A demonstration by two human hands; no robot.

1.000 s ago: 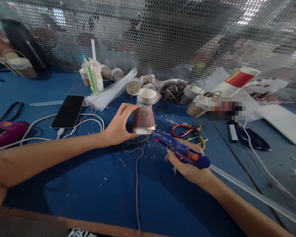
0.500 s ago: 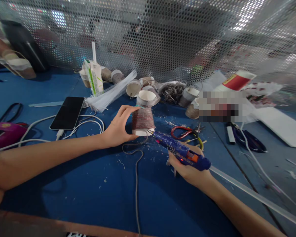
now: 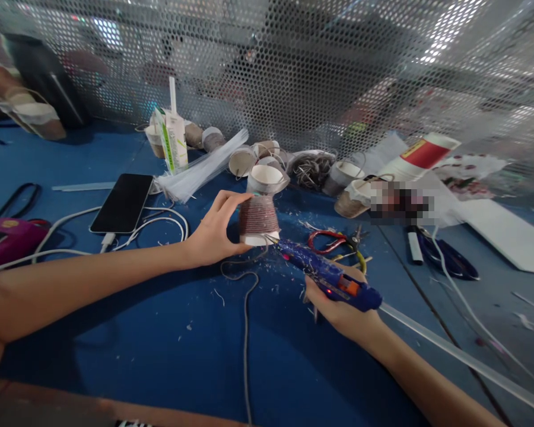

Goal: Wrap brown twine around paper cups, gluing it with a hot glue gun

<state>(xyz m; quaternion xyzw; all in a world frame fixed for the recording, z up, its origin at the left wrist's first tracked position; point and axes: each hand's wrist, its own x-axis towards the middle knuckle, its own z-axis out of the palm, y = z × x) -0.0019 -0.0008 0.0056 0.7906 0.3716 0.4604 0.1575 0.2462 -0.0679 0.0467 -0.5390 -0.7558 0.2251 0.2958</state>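
My left hand point(image 3: 213, 232) grips an upturned paper cup wound with brownish cord point(image 3: 258, 218), standing on the blue table point(image 3: 169, 344). My right hand point(image 3: 340, 308) is closed round a blue glue gun point(image 3: 327, 275). The gun's nozzle touches the cup's lower white rim on its right side. A loose end of cord point(image 3: 244, 308) trails from the cup toward me. A clear glue stick point(image 3: 454, 350) runs out of the gun's back.
A black phone point(image 3: 123, 203) with white cable lies at left, beside a drink carton point(image 3: 174, 139) and a bundle of clear sticks point(image 3: 200, 169). Several cups point(image 3: 258, 157) and a cord tangle point(image 3: 311, 169) line the perforated metal screen point(image 3: 293, 71). Red-handled snips point(image 3: 333, 242) lie right of the cup.
Both hands have held their grip and stayed almost still. The view has shifted slightly; the glue gun's nozzle remains at the cup's lower rim.
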